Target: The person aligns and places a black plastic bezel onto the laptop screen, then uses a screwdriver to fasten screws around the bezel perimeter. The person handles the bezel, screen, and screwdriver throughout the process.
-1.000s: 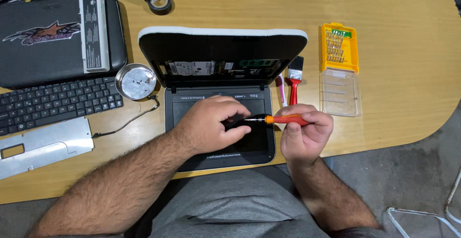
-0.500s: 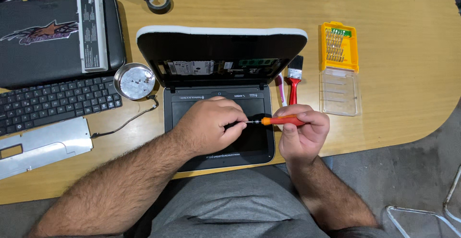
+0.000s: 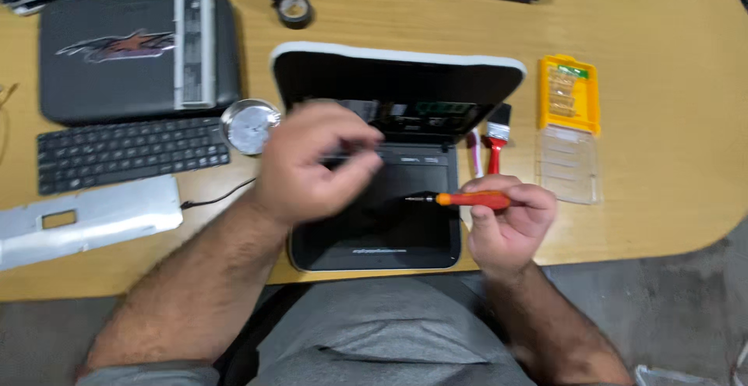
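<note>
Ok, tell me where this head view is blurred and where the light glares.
Head view: the left hand is smeared by motion blur above the black opened laptop base; the right hand and its orange-handled screwdriver stay fairly sharp; soft even light, mild glare on the round silver metal dish; faint shadows on the wooden table.

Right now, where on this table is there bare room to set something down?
Bare wood lies right of the yellow bit case, out to the table edge, and between the round tin and black tape roll. The left side is crowded: keyboard, dark case, silver panel.
</note>
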